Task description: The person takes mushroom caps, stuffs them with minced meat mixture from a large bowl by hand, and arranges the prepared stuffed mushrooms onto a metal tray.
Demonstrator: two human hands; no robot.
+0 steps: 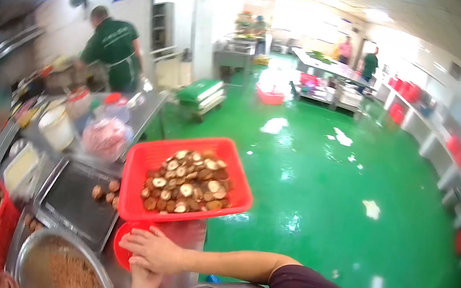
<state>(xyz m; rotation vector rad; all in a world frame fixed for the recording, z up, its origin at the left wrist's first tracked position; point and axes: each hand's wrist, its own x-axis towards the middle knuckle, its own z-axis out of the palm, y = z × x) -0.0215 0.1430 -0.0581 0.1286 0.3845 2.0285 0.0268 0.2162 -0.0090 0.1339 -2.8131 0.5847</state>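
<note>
My right hand (pixel 160 252) reaches in from the right over a small red bowl (pixel 121 252), its fingers stretched out toward the left. Under it, my left hand (pixel 145 268) comes up from the bottom edge. The two hands overlap, and the left fingers are mostly covered. Nothing shows in the right fingers. Just beyond the hands stands a red plastic basket (pixel 140 160) of brown mushrooms (pixel 187 185), some with pale cut faces. A wide metal basin (pixel 34 239) with brown crumbly material sits to the left of my hands.
A dark metal tray (pixel 80 198) lies left of the basket, with several whole mushrooms (pixel 107 194) beside it. Another red basket (pixel 0 234) stands far left. Jars and a pink bag (pixel 106 137) are behind. A person in green (pixel 114 50) works at the left; green floor (pixel 306 198) lies right.
</note>
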